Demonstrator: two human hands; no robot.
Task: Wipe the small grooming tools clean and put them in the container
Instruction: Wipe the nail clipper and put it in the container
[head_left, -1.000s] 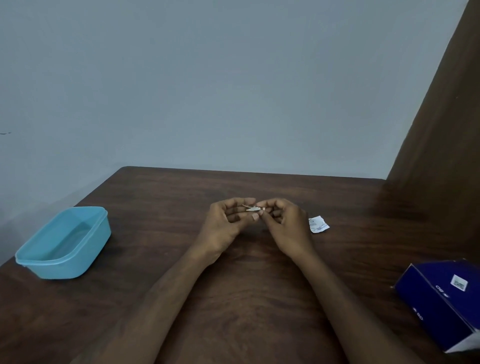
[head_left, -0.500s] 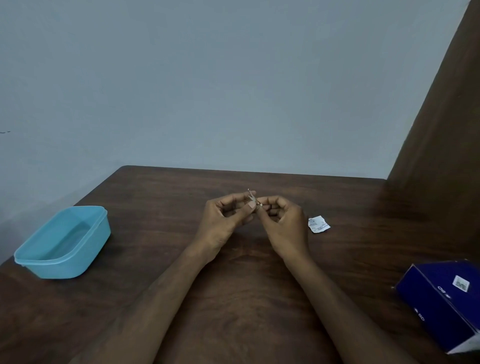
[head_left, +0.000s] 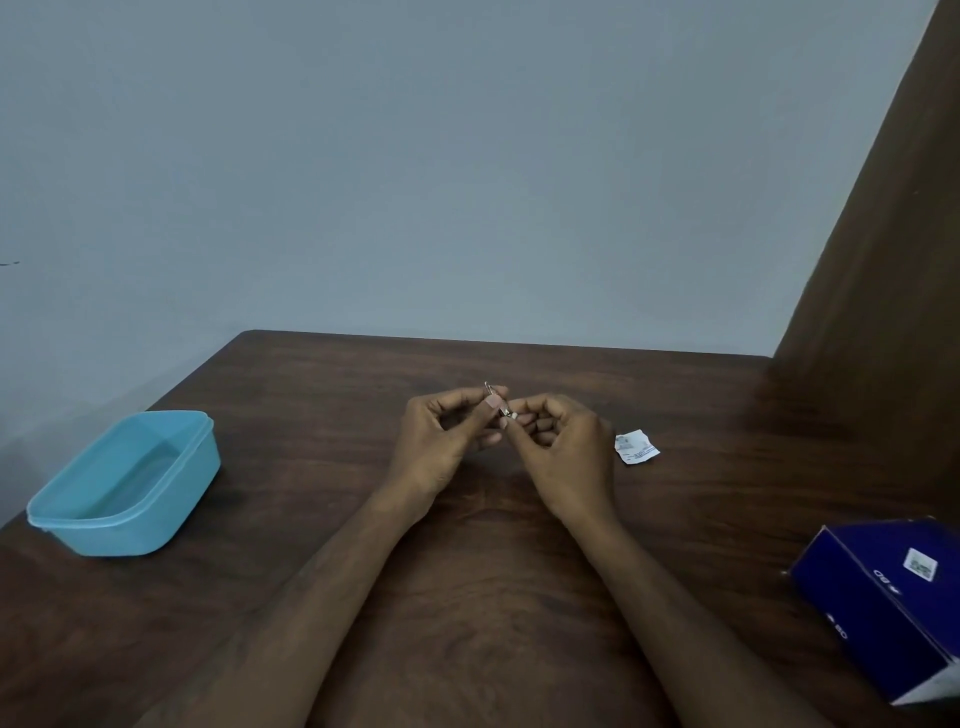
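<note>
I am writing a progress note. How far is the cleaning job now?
Done: nothing visible; the blue container looks empty. In hand: left hand and right hand pinch a small metal tool, seemingly wiping it. Left: finishing and placing it in the container.

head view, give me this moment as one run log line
left hand: pinches small metal tool | right hand: pinches white wipe at tool | blue container: left, nothing inside | stage: wiping

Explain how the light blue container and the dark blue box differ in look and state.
The light blue container is pale, open-topped and has rounded corners; the dark blue box is dark, closed and sharp-edged. The container lies fully in view at the left; the frame edge cuts the box at the right. Both rest on the wooden table.
</note>
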